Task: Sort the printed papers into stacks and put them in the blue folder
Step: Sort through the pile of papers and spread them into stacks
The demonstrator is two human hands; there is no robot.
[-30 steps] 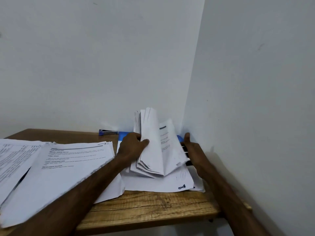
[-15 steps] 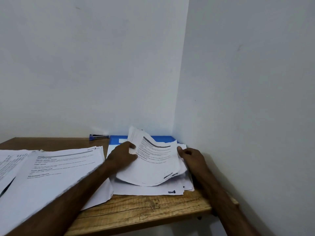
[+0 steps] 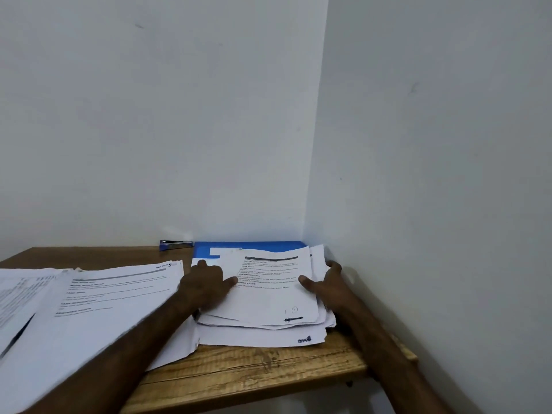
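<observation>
A loose stack of printed papers [image 3: 268, 300] lies flat in the table's right corner, over the blue folder [image 3: 248, 245], of which only the far edge shows. My left hand [image 3: 206, 286] rests on the stack's left side, thumb on the top sheet. My right hand [image 3: 330, 286] holds the stack's right edge, thumb on top and fingers along the side. More printed sheets [image 3: 98, 297] lie spread over the left half of the table.
The wooden table [image 3: 254, 372] stands in a corner with white walls behind and to the right. A dark blue stapler [image 3: 176, 244] lies against the back wall, left of the folder. The table's front edge is close below the stack.
The bundle that stood upright and fanned in my hands has been laid flat on the stack. Both hands now lie lower, at its sides.
</observation>
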